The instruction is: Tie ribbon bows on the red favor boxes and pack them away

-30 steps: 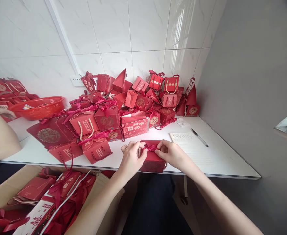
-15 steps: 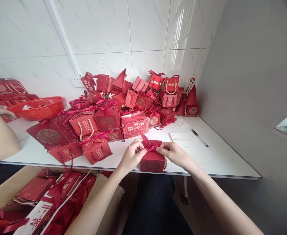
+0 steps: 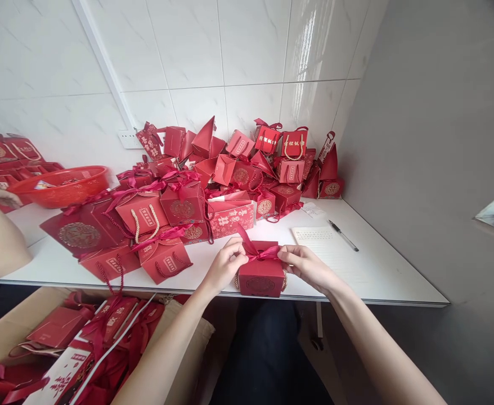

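A small red gift box (image 3: 260,280) with a dark round emblem stands at the front edge of the white table, rope handles at its sides. Across its top lies a crimson ribbon (image 3: 259,254) tied in a bow. My left hand (image 3: 227,264) pinches the ribbon at the left of the knot between thumb and fingers. On the right of the knot, my right hand (image 3: 304,265) grips the other part of the ribbon. One ribbon tail sticks up behind the left fingertips.
Red gift boxes (image 3: 225,169) are heaped along the wall. A notepad (image 3: 318,244) and a pen (image 3: 343,235) lie at right. At far left, another person's arm (image 3: 0,236) is beside a red basket (image 3: 72,191). Below the table edge, a carton (image 3: 6,320) holds more boxes.
My right hand has moved slightly right, away from the knot, and the bow is spread wider. My left hand has shifted a little left, still pinching the ribbon.
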Available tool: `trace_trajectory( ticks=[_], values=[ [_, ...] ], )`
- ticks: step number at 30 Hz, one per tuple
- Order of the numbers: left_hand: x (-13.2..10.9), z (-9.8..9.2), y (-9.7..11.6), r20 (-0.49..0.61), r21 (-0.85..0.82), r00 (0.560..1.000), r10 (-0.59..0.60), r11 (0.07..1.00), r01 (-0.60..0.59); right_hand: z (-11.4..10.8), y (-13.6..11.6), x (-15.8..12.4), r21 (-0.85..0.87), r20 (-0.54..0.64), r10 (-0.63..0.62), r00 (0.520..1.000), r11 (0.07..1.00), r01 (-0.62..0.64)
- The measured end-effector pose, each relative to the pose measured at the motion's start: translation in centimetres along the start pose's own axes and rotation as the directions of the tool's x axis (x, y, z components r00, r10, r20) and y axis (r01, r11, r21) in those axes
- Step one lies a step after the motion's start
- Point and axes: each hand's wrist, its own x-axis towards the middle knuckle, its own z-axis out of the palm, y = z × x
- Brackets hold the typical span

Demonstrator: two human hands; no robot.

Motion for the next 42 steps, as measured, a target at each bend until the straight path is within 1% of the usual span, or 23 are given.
trace_trajectory(
  ticks=[3,8,12,15,16,18,20,21,22,23,24,25,26,27,28,29,30,31,32,34,36,39,42],
  values=[
    [0.0,0.0,-0.1,0.011,-0.041,1.0,-0.023,0.999,0.023,-0.3,0.4,0.1,0.072,0.03,-0.005,1.0,0.997,0.003],
    [0.2,-0.3,-0.2,0.058,-0.07,0.997,-0.058,0.996,0.062,-0.4,0.8,0.2,0.178,0.028,-0.008,1.0,0.984,0.003],
    [0.2,-0.6,-0.3,0.118,-0.132,0.988,-0.099,0.985,0.114,-0.3,1.0,0.2,0.208,0.034,-0.018,0.999,0.978,0.011],
    [0.3,-0.5,-0.5,0.138,-0.157,0.982,-0.13,0.976,0.151,-0.3,1.6,0.4,0.225,0.025,-0.028,0.999,0.974,0.022],
    [0.3,-0.5,-0.5,0.133,-0.14,0.983,-0.127,0.979,0.145,-0.4,1.8,0.5,0.231,0.027,-0.034,0.999,0.973,0.026],
    [0.3,-0.3,-0.3,0.091,-0.063,0.993,-0.076,0.995,0.082,-0.8,2.1,0.6,0.228,0.035,-0.039,0.999,0.973,0.03],
    [0.2,-0.1,0.0,0.038,0.051,0.999,0.015,0.999,-0.017,-1.3,1.9,0.5,0.17,0.036,-0.036,0.999,0.985,0.03],
    [0.1,-0.1,0.1,0.02,0.105,0.998,0.058,0.993,-0.059,-1.6,1.6,0.3,0.109,0.003,-0.046,0.999,0.993,0.046],
    [-0.1,-0.1,0.3,0.013,0.149,0.996,0.088,0.985,-0.089,-1.9,1.0,0.2,0.018,-0.062,-0.071,0.996,0.997,0.073],
    [-0.2,0.0,0.4,0.016,0.176,0.994,0.105,0.979,-0.106,-2.0,0.2,0.0,-0.102,-0.151,-0.119,0.981,0.989,0.104],
    [-0.4,0.0,0.5,0.023,0.19,0.993,0.112,0.975,-0.115,-1.9,-0.7,-0.1,-0.237,-0.243,-0.192,0.951,0.962,0.134],
    [-0.5,0.1,0.6,0.024,0.195,0.993,0.116,0.974,-0.118,-1.5,-1.7,-0.2,-0.382,-0.306,-0.275,0.911,0.912,0.147],
    [-0.6,0.1,0.6,0.013,0.196,0.993,0.121,0.973,-0.121,-1.0,-2.6,-0.1,-0.508,-0.32,-0.35,0.88,0.848,0.152],
    [-0.7,0.3,0.6,-0.008,0.199,0.992,0.127,0.972,-0.123,-0.3,-3.5,0.2,-0.603,-0.273,-0.406,0.872,0.779,0.173],
    [-0.8,0.4,0.5,-0.035,0.205,0.99,0.134,0.971,-0.124,0.5,-4.2,0.7,-0.674,-0.189,-0.43,0.883,0.71,0.202],
    [-0.8,0.6,0.4,-0.067,0.218,0.988,0.139,0.968,-0.121,1.3,-4.8,1.4,-0.739,-0.086,-0.423,0.902,0.635,0.227],
    [-0.8,0.8,0.3,-0.1,0.235,0.985,0.139,0.965,-0.113,2.1,-5.1,2.1,-0.79,-0.013,-0.401,0.916,0.566,0.236],
    [-0.9,0.9,0.3,-0.13,0.253,0.982,0.135,0.963,-0.099,2.6,-5.2,3.0,-0.821,0.035,-0.36,0.932,0.521,0.232],
    [-0.9,1.0,0.2,-0.152,0.268,0.981,0.124,0.96,-0.08,3.0,-5.3,3.8,-0.834,0.068,-0.305,0.95,0.506,0.222],
    [-1.1,1.1,0.2,-0.173,0.3,0.979,0.105,0.953,-0.049,3.3,-5.1,5.3,-0.818,0.118,-0.204,0.972,0.535,0.212],
    [-1.3,0.9,0.4,-0.165,0.345,0.978,0.125,0.937,-0.061,3.0,-4.9,6.2,-0.782,0.152,-0.149,0.977,0.586,0.211],
    [-1.5,0.8,1.0,-0.112,0.43,0.967,0.229,0.889,-0.161,2.4,-4.9,6.4,-0.747,0.149,-0.134,0.98,0.634,0.2],
    [-1.3,0.9,1.6,-0.028,0.466,0.946,0.322,0.842,-0.273,2.2,-5.0,6.2,-0.702,0.109,-0.141,0.984,0.69,0.177]
  ],
)
